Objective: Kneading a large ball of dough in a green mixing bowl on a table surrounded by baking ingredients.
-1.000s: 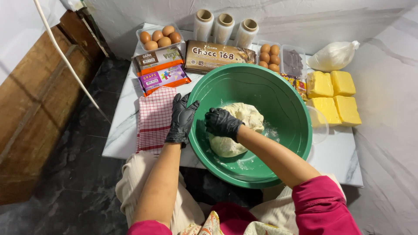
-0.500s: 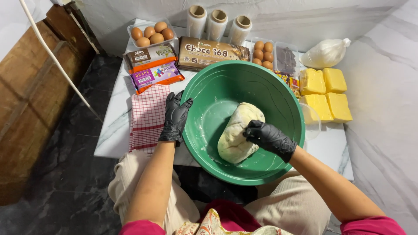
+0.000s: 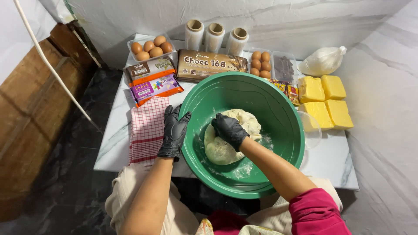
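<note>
A big green bowl (image 3: 283, 113) stands on a small white marble-look table (image 3: 331, 159). Inside it lies a pale lump of dough (image 3: 220, 150), dusted with flour. My right hand (image 3: 230, 129), in a black glove, presses as a closed fist into the top of the dough. My left hand (image 3: 174, 132), also in a black glove, grips the bowl's left rim, fingers spread over the edge.
A red-and-white checked cloth (image 3: 147, 128) lies left of the bowl. Behind are chocolate bar packs (image 3: 212, 64), two trays of brown eggs (image 3: 150, 47), three film rolls (image 3: 214, 37), a white bag (image 3: 321, 61). Yellow butter blocks (image 3: 324, 100) and a clear lid (image 3: 311, 128) sit right.
My right hand went from the dough's right side, where it held the lump, back onto its top and pressed it flatter. My left hand stays on the rim.
</note>
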